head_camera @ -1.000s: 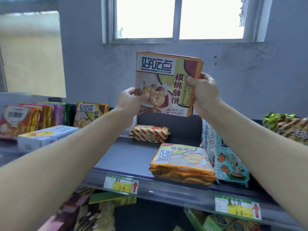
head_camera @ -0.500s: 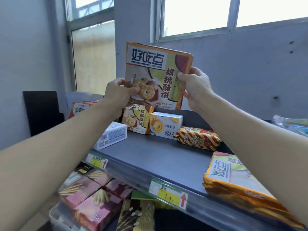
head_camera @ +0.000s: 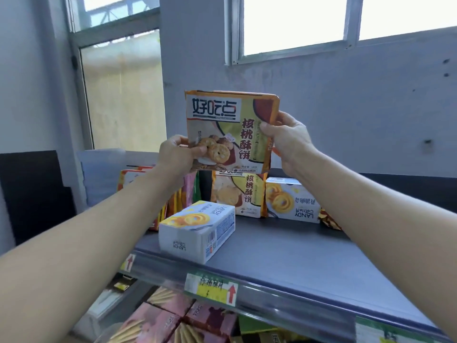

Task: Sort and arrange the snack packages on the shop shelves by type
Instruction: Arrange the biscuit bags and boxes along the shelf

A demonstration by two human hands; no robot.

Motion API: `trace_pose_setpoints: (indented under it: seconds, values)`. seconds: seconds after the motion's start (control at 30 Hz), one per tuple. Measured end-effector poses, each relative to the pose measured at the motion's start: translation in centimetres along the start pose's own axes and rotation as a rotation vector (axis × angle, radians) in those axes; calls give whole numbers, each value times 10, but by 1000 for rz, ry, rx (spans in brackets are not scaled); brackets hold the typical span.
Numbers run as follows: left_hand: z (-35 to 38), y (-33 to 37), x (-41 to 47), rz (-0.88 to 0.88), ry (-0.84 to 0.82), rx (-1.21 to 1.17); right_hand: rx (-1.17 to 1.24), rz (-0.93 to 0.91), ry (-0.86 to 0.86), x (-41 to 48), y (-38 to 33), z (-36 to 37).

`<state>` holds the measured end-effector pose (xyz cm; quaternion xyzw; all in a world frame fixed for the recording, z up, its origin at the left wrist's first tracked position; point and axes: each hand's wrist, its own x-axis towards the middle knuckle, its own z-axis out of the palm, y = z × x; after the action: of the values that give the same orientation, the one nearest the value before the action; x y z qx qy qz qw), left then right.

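I hold an orange-and-green walnut cookie bag (head_camera: pixel 231 127) upright in the air above the top shelf (head_camera: pixel 291 246). My left hand (head_camera: pixel 176 154) grips its lower left corner and my right hand (head_camera: pixel 286 139) grips its right edge. Directly below and behind it, a matching walnut cookie bag (head_camera: pixel 241 194) stands against the shelf's back panel. A white Landy cookie box (head_camera: pixel 291 200) stands to the right of that bag. Another white Landy box (head_camera: pixel 197 231) lies flat near the shelf's front left.
Several orange and pink bags (head_camera: pixel 178 194) stand at the shelf's left end, partly behind my left arm. A striped pack (head_camera: pixel 330 220) peeks past my right arm. Price tags (head_camera: pixel 211 289) line the shelf edge. Pink stick-snack boxes (head_camera: pixel 173 320) fill the shelf below.
The view has swung left along the shelf. The held bag has come down and now hangs just above the matching bag at the back. Both hands keep their grip.
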<state>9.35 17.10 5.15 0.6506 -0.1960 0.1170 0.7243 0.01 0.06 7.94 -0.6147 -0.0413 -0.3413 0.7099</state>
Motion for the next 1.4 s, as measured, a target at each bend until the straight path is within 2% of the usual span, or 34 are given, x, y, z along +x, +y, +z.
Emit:
trace_pose_setpoints:
  seconds: [0.27, 0.47, 0.67, 1.03, 1.4]
  values:
    - [-5, -40, 43, -130, -141, -65, -102, 0, 66, 17, 30, 15]
    - [0, -53, 61, -114, -114, 116, -96, 40, 55, 40, 49, 14]
    - [1, -73, 69, -202, -146, 262, -134, 153, 89, 54, 85, 10]
    - [3, -116, 81, -260, -312, 520, -433, 344, 213, 57, 132, 5]
    - [7, -123, 85, -251, -364, 720, -669, 259, 353, 48, 150, 10]
